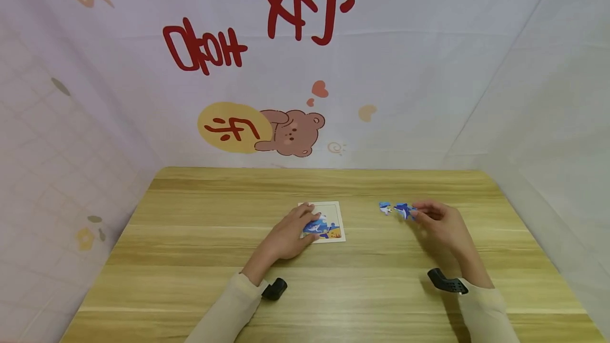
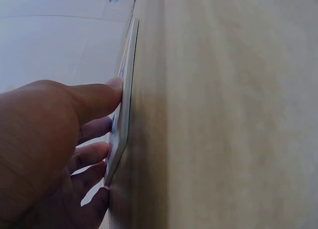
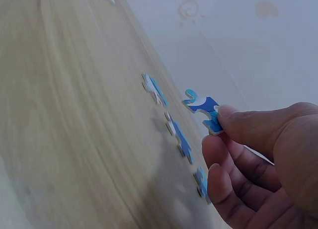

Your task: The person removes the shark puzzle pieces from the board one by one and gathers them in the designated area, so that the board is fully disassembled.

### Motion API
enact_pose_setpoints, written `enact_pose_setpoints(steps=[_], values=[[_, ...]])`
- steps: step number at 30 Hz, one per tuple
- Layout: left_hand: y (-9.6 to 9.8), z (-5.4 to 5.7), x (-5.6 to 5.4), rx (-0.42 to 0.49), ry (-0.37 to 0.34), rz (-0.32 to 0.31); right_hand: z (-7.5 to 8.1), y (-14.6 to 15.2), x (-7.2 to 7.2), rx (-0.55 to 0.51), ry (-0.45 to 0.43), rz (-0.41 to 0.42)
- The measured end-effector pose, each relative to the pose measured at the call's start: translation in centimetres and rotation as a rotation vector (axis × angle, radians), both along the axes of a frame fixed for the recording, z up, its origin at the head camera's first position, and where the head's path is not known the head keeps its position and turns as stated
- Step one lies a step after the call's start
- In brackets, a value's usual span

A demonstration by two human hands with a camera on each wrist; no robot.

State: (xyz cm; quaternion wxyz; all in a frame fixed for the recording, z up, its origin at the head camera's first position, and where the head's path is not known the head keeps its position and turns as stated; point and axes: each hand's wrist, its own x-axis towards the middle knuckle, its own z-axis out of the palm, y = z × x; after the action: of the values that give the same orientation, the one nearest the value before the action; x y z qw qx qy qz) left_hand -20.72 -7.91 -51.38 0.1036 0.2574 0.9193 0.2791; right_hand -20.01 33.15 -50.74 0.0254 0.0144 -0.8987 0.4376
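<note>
A jigsaw board (image 1: 337, 221) with a pale frame and a partly filled blue sea picture lies on the table. My left hand (image 1: 290, 231) rests on its left part, fingers spread; in the left wrist view the thumb touches the top of the board (image 2: 128, 85) near its edge. My right hand (image 1: 440, 225) pinches a blue and white puzzle piece (image 3: 211, 117) between thumb and fingers, raised above the table. Below it, the right wrist view shows loose pieces: a white-and-blue one (image 3: 153, 90), a darker blue one (image 3: 180, 138) and a light blue one (image 3: 200, 182), partly behind the fingers.
The wooden table (image 1: 190, 226) meets a white printed cloth (image 1: 405, 68) at its back edge, with more cloth along both sides. Each wrist wears a black device, one on the left (image 1: 275, 289) and one on the right (image 1: 447, 282).
</note>
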Motion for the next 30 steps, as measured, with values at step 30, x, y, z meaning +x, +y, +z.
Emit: enact_pose_setpoints(steps=[30], values=[[0.1,-0.1,-0.2,0.004,0.002,-0.010,-1.4,4.2,0.2,0.310,-0.015,-0.047]])
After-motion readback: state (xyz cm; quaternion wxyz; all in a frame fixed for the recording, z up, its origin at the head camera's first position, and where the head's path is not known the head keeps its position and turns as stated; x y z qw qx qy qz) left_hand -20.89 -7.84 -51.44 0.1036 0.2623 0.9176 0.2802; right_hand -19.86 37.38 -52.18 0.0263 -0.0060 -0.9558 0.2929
